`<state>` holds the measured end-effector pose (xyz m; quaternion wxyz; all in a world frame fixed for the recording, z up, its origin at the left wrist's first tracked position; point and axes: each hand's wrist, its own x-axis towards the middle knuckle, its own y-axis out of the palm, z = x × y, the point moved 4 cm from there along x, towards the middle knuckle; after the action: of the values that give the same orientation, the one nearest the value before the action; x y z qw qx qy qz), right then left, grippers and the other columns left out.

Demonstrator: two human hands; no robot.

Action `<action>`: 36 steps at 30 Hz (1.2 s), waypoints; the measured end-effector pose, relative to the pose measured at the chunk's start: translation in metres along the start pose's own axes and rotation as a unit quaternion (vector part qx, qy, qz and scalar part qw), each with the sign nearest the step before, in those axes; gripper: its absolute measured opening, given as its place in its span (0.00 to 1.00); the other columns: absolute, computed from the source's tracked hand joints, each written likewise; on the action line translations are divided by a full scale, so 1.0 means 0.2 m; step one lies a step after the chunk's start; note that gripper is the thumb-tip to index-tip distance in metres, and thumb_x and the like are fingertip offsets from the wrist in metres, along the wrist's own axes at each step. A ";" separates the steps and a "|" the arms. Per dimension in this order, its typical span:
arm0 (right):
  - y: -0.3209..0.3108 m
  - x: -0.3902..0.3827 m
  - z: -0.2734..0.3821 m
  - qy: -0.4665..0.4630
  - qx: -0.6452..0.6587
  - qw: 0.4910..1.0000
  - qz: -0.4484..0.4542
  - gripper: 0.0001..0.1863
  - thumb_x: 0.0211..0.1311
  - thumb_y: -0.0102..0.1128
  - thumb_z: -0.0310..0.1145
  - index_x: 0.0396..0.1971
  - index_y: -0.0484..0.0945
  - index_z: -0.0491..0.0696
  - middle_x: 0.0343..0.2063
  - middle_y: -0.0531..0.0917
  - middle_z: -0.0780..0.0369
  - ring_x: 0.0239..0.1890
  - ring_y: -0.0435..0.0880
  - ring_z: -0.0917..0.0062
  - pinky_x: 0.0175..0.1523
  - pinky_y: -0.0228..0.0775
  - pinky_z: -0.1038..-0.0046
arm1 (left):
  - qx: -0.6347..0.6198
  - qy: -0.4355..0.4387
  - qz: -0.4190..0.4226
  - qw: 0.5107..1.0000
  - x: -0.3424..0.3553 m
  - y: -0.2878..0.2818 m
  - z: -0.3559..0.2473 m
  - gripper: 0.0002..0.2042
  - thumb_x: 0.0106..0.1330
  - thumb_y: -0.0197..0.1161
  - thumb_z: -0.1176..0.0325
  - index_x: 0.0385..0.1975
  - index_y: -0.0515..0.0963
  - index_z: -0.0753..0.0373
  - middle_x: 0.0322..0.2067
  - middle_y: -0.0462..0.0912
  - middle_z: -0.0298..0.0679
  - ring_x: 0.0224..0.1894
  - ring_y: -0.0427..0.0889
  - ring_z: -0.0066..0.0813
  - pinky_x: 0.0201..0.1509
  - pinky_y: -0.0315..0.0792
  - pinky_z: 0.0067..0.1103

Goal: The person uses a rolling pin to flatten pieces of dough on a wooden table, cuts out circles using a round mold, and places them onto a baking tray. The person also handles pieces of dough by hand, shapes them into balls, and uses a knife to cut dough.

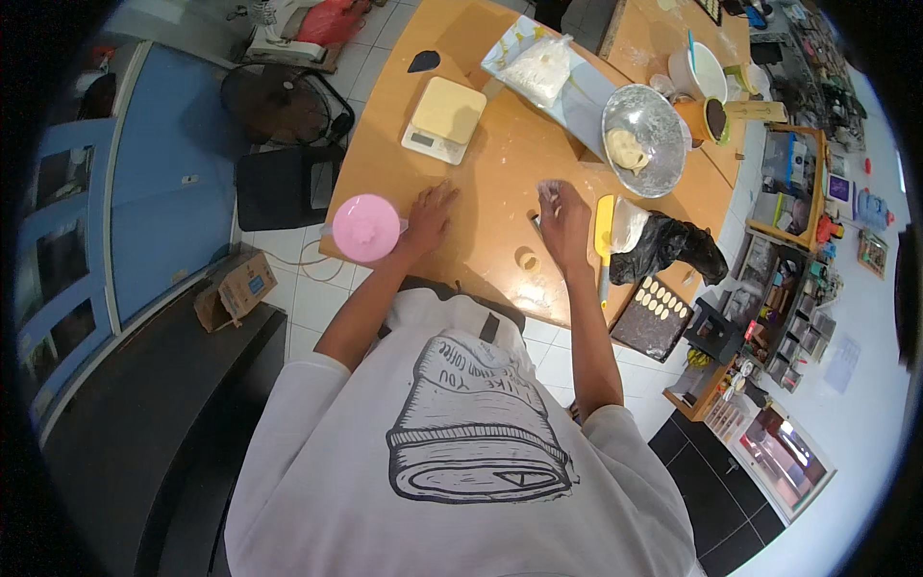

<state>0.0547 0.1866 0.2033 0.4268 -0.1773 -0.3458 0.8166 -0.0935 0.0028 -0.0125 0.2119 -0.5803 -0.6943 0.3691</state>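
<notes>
**Left hand flat on the table, right hand bunched beside a yellow spatula**

Through the head camera I see my left hand resting palm-down and released on the wooden table, fingers loosely spread. Just to its left stands a round pink container. My right hand is on the same table, its fingers drawn together and bent. Something whitish shows at its fingertips; from here I can't make out whether they grip it or are merely coated.

A small dark piece lies close by the right hand's left edge, and a pale ring sits nearer my body, between the two wrists. Just right of the right hand I have the yellow spatula, then a black plastic bag with a pale mass at its near end. Nearer me on that side is a dark baking tray bearing rows of pale oval pieces.

Beyond the right hand, a metal bowl holds dough. Beyond the left hand sits a kitchen scale.
</notes>
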 end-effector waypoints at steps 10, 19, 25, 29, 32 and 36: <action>0.05 -0.48 0.03 0.024 0.024 0.999 0.038 0.06 0.60 0.70 0.26 0.35 0.83 0.43 0.30 0.87 0.56 0.27 0.85 0.67 0.36 0.75 0.66 | -0.009 -0.024 0.021 0.999 -0.14 0.01 -0.02 0.37 0.63 0.64 0.73 0.75 0.60 0.54 0.77 0.50 0.44 0.77 0.52 0.52 0.76 0.58 0.45; -0.02 -0.48 0.13 -0.033 -0.007 0.999 -0.001 0.04 0.61 0.69 0.24 0.35 0.84 0.42 0.31 0.87 0.56 0.29 0.86 0.69 0.37 0.76 0.69 | 0.042 -0.052 0.041 0.997 -0.21 0.10 -0.01 0.37 0.65 0.61 0.73 0.76 0.58 0.51 0.78 0.49 0.44 0.79 0.48 0.48 0.74 0.62 0.44; -0.13 -0.34 0.20 -0.023 0.023 0.998 -0.049 0.06 0.57 0.73 0.24 0.33 0.83 0.43 0.29 0.86 0.58 0.28 0.85 0.71 0.36 0.75 0.71 | 0.033 -0.048 0.047 0.997 -0.21 0.08 -0.01 0.38 0.64 0.61 0.71 0.77 0.57 0.50 0.78 0.50 0.44 0.79 0.50 0.48 0.74 0.62 0.45; -0.17 -0.32 0.24 -0.009 0.022 0.998 -0.054 0.04 0.58 0.72 0.24 0.32 0.85 0.42 0.30 0.86 0.56 0.29 0.85 0.71 0.37 0.75 0.71 | 0.012 -0.046 0.061 0.997 -0.20 0.07 -0.02 0.42 0.61 0.63 0.74 0.77 0.55 0.51 0.78 0.47 0.50 0.78 0.49 0.57 0.80 0.51 0.44; -0.19 -0.33 0.23 -0.034 -0.008 0.997 -0.074 0.04 0.60 0.71 0.25 0.33 0.85 0.42 0.32 0.87 0.56 0.30 0.85 0.71 0.37 0.75 0.70 | 0.015 -0.051 0.064 0.996 -0.19 0.08 -0.02 0.42 0.61 0.63 0.75 0.77 0.55 0.52 0.78 0.48 0.51 0.78 0.50 0.58 0.79 0.51 0.44; -0.17 -0.38 0.22 -0.023 0.010 0.998 -0.064 0.03 0.61 0.70 0.24 0.34 0.85 0.42 0.32 0.87 0.56 0.30 0.86 0.70 0.38 0.76 0.69 | 0.000 -0.028 0.028 0.999 -0.20 0.09 0.00 0.41 0.60 0.62 0.76 0.77 0.56 0.52 0.77 0.51 0.52 0.77 0.52 0.59 0.79 0.52 0.44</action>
<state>0.0924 0.1189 0.2584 0.4718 -0.1320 -0.3580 0.7949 -0.0719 -0.0348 -0.0199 0.1815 -0.5891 -0.6836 0.3909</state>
